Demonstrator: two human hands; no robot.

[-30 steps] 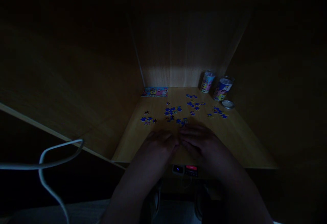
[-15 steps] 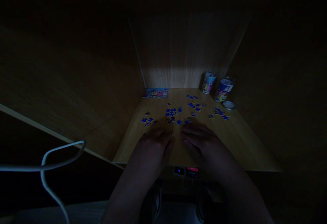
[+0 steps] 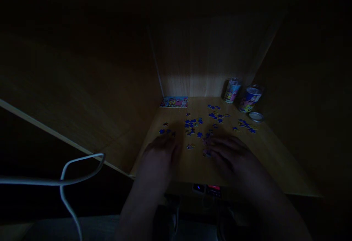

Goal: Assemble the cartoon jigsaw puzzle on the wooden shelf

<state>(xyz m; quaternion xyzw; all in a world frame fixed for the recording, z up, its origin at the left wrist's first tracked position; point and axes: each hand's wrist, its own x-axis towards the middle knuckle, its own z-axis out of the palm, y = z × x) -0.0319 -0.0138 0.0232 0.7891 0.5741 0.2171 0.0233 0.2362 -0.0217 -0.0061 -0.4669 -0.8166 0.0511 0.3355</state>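
Note:
My left hand [image 3: 161, 154], smeared by motion, is low over the left front of the wooden shelf board [image 3: 189, 167]. Its fingertips point down and are hidden, so I cannot tell whether it holds anything; blue puzzle pieces [image 3: 162, 131] lie just beyond it. To the right, my right hand [image 3: 233, 154] reaches inward with fingers stretched and somewhat apart. Its fingertips are at a puzzle piece [image 3: 206, 153] and beside a few others [image 3: 209, 133]. Between both hands lies a small pair of puzzle pieces [image 3: 190, 146], apart from either hand. Dim light blurs the details.
Loose puzzle pieces [image 3: 191, 123] spread across the middle, with more at the right [image 3: 247, 125]. A cartoon picture card [image 3: 174, 102] lies at the back left. Two printed cans [image 3: 232, 91] and a round lid [image 3: 256, 116] stand back right. A white cable [image 3: 63, 182] loops at left.
My hands have moved apart, uncovering the small pair of pieces between them. The view has shifted, so the board and its things appear farther right.

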